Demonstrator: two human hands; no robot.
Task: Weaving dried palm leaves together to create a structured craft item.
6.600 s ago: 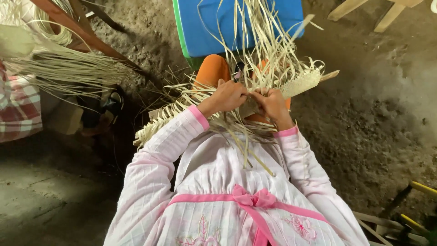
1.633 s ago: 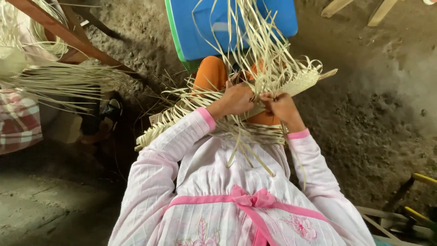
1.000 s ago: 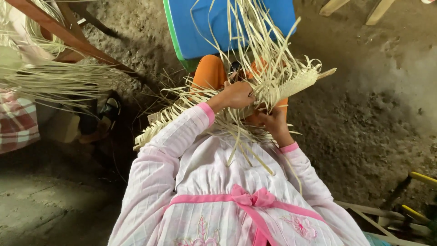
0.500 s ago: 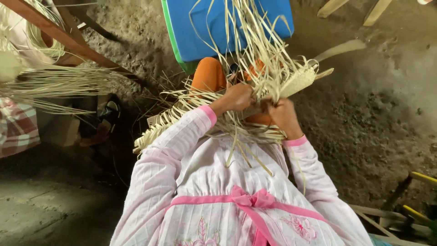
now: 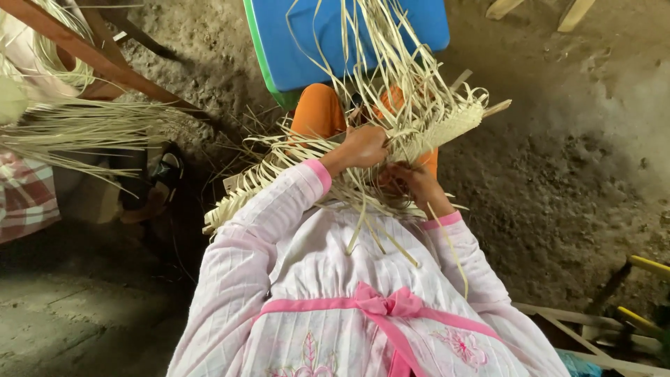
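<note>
A woven strip (image 5: 349, 157) of pale straw is being held across the lap, under both hands. The left hand (image 5: 363, 146) is being curled around a bunch of loose straws (image 5: 391, 63) that are sticking up just above it, and those straws are being gripped tight. The right hand (image 5: 412, 183) is being kept just beside it, a little lower, with fingers bent into the straw; how tightly it is closed cannot be told. A blue board (image 5: 293, 42) is being seen beyond the hands. Far off to the left, another straw bundle (image 5: 77, 129) is being held by somebody else.
</note>
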